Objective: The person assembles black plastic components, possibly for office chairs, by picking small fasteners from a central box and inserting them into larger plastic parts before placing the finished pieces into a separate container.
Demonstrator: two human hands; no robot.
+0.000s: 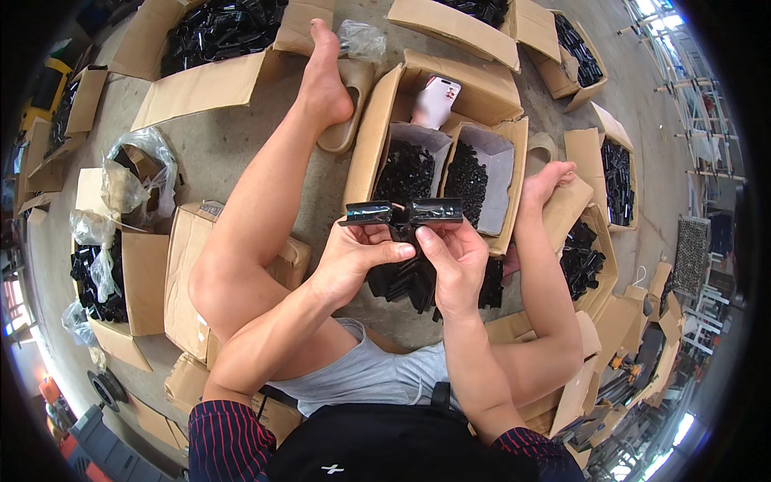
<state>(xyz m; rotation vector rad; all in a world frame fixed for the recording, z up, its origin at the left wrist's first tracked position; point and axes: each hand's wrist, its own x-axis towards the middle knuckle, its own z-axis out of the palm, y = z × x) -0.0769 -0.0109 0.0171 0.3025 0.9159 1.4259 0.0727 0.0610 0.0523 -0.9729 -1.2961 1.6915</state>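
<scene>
In front of my lap, my left hand (353, 261) is closed on a glossy black plastic channel piece (368, 213). My right hand (454, 257) pinches a similar black plastic channel piece (436, 210) beside it, thumb pressed on its near side. The two pieces lie end to end with a narrow gap between; whether they are joined there I cannot tell. Just beyond them, a cardboard box holds two grey-lined trays (497, 153) of small black parts (405, 169). Below my hands a pile of black plastic pieces (401, 283) rests between my legs.
A phone (438, 102) leans at the back of the middle box (373, 136). Open cartons of black pieces stand around: far left (201, 84), left (147, 281), right (614, 177). My bare legs flank the middle box. Metal racks (703, 153) line the right side.
</scene>
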